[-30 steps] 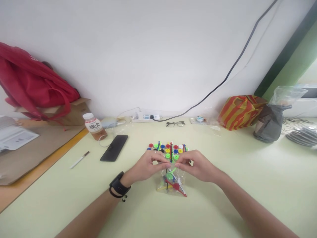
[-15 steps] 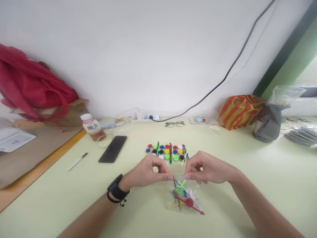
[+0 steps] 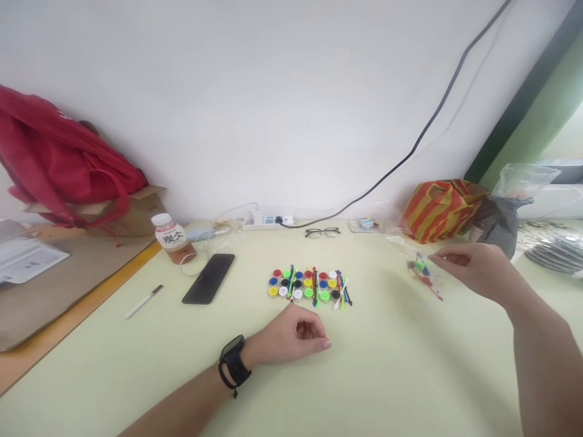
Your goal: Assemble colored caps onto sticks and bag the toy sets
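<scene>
Here, the right hand (image 3: 478, 273) pinches a clear bag (image 3: 424, 276) of colourful parts at the table's (image 3: 382, 376) right side; the step seems a set-down, next needing a loosened pinch. The left hand (image 3: 286, 337), half-curled, appears empty.

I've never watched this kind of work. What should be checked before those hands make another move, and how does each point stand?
1. Small clear bag at the right hand's fingertips: ok, pinched by its edge.
2. Small clear bag sealed: cannot tell, its mouth is too blurred.
3. Left hand free: ok, loosely curled with nothing visible in it.
4. Coloured discs in order: ok, laid in rows with arrows among them.
5. Phone and bottle apart from both hands: ok, both lie off to the left.
6. No clutter near the right hand: not ok, the striped bag sits just beyond it.
</scene>
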Demonstrator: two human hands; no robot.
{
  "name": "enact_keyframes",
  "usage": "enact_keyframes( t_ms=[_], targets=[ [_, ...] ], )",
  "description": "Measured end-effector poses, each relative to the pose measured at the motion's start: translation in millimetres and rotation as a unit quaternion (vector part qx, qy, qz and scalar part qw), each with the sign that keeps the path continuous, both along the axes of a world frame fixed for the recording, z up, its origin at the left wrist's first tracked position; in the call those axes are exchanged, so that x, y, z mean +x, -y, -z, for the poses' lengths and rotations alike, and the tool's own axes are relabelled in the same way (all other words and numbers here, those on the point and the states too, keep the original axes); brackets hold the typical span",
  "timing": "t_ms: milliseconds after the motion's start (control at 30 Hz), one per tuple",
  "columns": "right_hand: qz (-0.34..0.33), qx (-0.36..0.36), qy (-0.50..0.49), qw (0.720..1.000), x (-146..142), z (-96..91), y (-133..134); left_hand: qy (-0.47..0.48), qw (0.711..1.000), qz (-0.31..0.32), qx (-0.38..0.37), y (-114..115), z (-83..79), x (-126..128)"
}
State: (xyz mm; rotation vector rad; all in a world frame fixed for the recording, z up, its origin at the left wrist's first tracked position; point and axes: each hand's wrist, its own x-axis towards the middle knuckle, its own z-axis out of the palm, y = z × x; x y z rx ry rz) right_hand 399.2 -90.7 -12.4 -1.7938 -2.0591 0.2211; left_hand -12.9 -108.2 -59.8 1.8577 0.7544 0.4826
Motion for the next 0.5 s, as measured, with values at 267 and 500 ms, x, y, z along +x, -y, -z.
enact_keyframes(
  t_ms=[267,500],
  targets=[
    [0.17,0.001,0.178,0.969,3.5,56.3,-30.7,-0.006,1.0,-0.007,0.009,-1.3,4.4,-2.8],
    [0.123,0.051,0.108,0.985,-6.6,65.9,-33.9,0.079,0.994,0.067,-0.031,15.7,-36.6,4.5]
  ],
)
